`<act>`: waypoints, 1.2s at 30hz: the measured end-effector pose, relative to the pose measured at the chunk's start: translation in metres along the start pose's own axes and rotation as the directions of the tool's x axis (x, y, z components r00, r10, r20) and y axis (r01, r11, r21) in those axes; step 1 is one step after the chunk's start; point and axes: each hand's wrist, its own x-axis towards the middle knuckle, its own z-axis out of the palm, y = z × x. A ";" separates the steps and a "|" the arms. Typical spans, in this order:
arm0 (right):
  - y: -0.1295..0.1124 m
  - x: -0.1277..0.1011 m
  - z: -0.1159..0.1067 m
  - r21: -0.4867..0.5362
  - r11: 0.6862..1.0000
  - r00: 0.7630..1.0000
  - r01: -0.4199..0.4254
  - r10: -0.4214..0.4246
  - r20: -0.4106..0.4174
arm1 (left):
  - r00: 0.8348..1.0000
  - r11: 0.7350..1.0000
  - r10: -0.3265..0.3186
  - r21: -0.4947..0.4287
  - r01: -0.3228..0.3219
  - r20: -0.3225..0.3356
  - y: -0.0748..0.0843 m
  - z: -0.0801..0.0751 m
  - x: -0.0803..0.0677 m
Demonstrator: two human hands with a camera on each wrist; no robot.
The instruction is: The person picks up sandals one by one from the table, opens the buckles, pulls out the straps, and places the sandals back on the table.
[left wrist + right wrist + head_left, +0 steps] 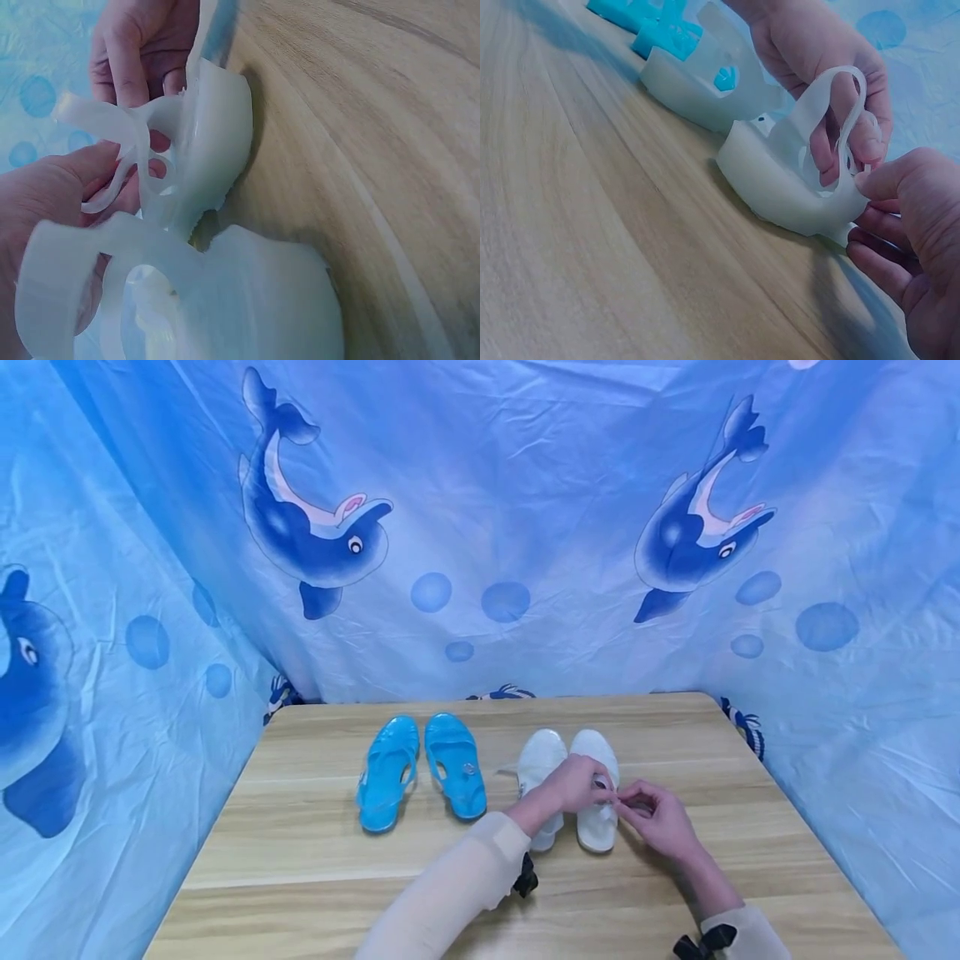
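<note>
A pair of white jelly sandals stands on the table, right of the middle in the head view. Both hands are at the ankle strap [859,82] of the right-hand white sandal [596,835]. My left hand [576,783] reaches over the left-hand white sandal [542,752] and pinches the strap near its fastening. From the right, my right hand [660,820] pinches the strap by the sandal's outer side between thumb and fingers. The strap stands up in a loop in the right wrist view. Fingers partly hide the fastening.
To the left lie a blue sandal [390,768] and its mate [455,764], toes toward the back. The wooden table [300,860] meets a blue dolphin-print curtain [480,527] at the back and sides.
</note>
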 end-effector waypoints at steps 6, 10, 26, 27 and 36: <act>0.002 -0.001 0.002 -0.009 1.000 1.000 0.017 -0.017 -0.010 | 0.999 0.998 -0.023 -0.063 0.022 -0.022 -0.004 0.001 -0.003; 0.005 0.000 0.003 0.000 0.999 0.999 0.035 -0.035 -0.014 | 0.999 0.996 -0.033 -0.085 0.031 -0.028 -0.006 0.002 -0.004; 0.011 -0.002 0.005 0.057 0.994 0.995 0.089 -0.086 -0.051 | 0.993 0.984 -0.097 -0.159 0.085 -0.068 -0.009 0.004 -0.003; 0.011 -0.002 0.005 0.059 0.994 0.995 0.091 -0.088 -0.051 | 0.992 0.983 -0.098 -0.166 0.085 -0.074 -0.009 0.004 -0.003; 0.008 0.003 0.001 0.058 0.996 0.998 0.066 -0.065 -0.014 | 0.997 0.990 -0.010 -0.139 0.000 -0.070 -0.007 -0.001 -0.001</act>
